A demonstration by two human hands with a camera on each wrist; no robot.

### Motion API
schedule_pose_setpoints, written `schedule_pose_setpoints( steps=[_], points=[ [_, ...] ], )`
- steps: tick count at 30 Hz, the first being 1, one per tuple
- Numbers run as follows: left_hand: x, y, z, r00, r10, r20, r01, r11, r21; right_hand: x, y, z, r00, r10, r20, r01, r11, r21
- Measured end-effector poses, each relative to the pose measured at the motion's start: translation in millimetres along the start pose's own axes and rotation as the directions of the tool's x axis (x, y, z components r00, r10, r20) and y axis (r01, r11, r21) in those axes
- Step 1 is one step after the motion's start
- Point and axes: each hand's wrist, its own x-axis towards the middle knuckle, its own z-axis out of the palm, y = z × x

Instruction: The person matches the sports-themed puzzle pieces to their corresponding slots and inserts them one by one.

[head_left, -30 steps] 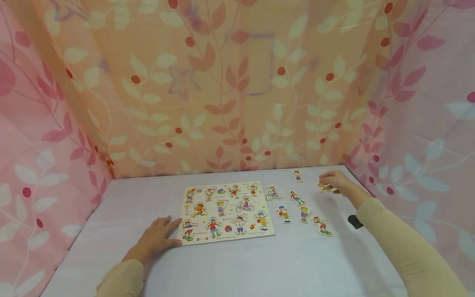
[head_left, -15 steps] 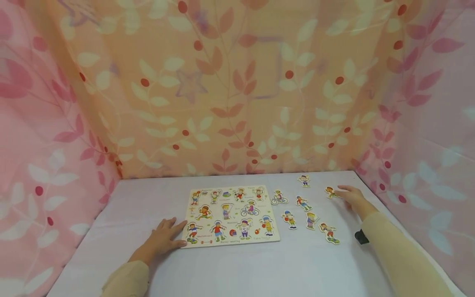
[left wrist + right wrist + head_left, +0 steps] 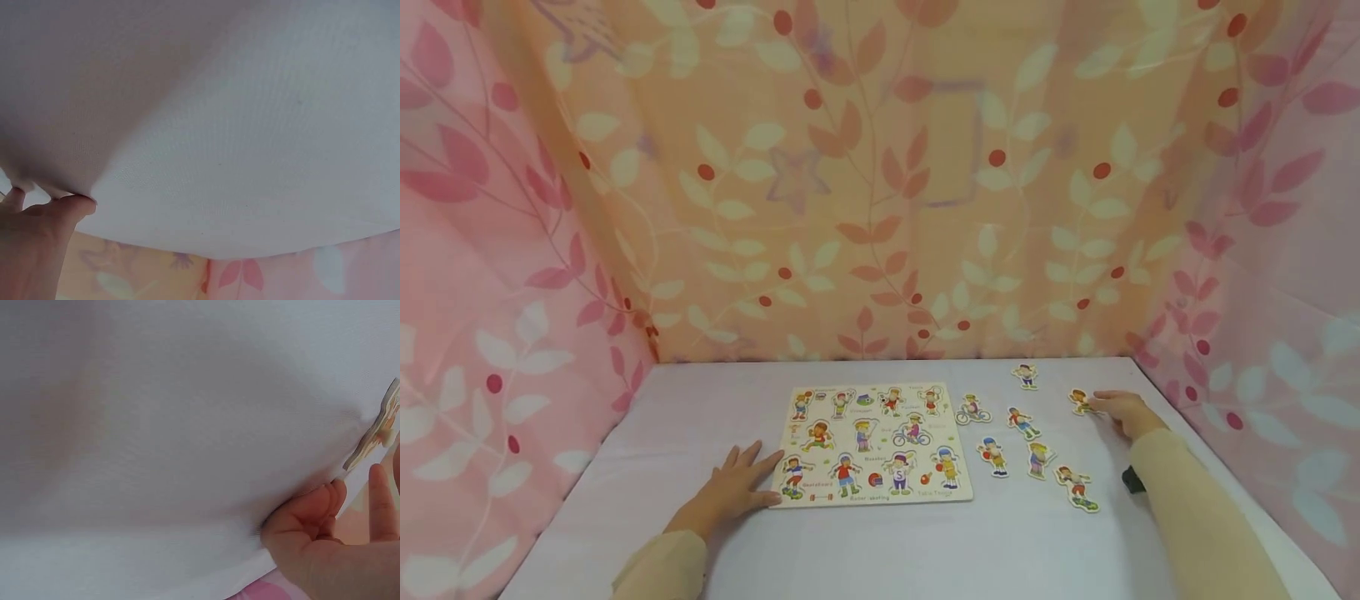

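A pale puzzle board [image 3: 917, 492] printed with sporting children lies flat on the white table. My left hand [image 3: 737, 486] rests at its left edge, fingers spread, thumb by the near corner. The left wrist view shows only part of this hand [image 3: 47, 228] at the lower left. At the far right, a runner-shaped puzzle piece [image 3: 1080, 402] lies on the cloth. My right hand [image 3: 1126, 412] is just right of it, fingertips extended to its edge. In the right wrist view the runner piece [image 3: 377, 434] lies ahead of the index finger, not gripped.
Several more cut-out pieces lie right of the board, among them a cyclist [image 3: 973, 409], a roller skater [image 3: 1023, 423], and a skateboarder [image 3: 1077, 488]. A small black object [image 3: 1133, 479] is partly hidden by the right sleeve. Floral curtains [image 3: 865, 208] surround the table.
My right hand, earlier over the runner piece with fingers around it, has drawn back to the right, leaving the piece on the table. The left hand stays at the board; the head view shifted slightly.
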Motion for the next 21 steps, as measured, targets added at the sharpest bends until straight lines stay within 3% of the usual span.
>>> schedule_pose_setpoints(
  steps=[8,13,16,21],
  points=[
    [0.2,-0.2,-1.3,1.0,0.0,0.011,0.0,1.0,0.003,1.0,-7.7,10.2,0.997,0.002,-0.071,-0.001,1.0,0.017],
    [-1.1,0.9,-0.8,1.0,-0.002,0.014,0.002,1.0,0.005,1.0,-14.1,18.7,0.986,0.065,-0.157,-0.062,0.998,0.023],
    [-2.2,2.0,-1.3,1.0,-0.002,0.009,0.003,1.0,-0.007,-0.1,-16.7,19.5,0.988,0.09,-0.124,-0.088,0.996,0.025],
    [-3.3,2.5,-1.9,1.0,0.011,0.0,-0.011,1.0,-0.012,-2.8,-13.9,15.2,1.0,0.012,-0.012,-0.012,1.0,0.013]
  ],
)
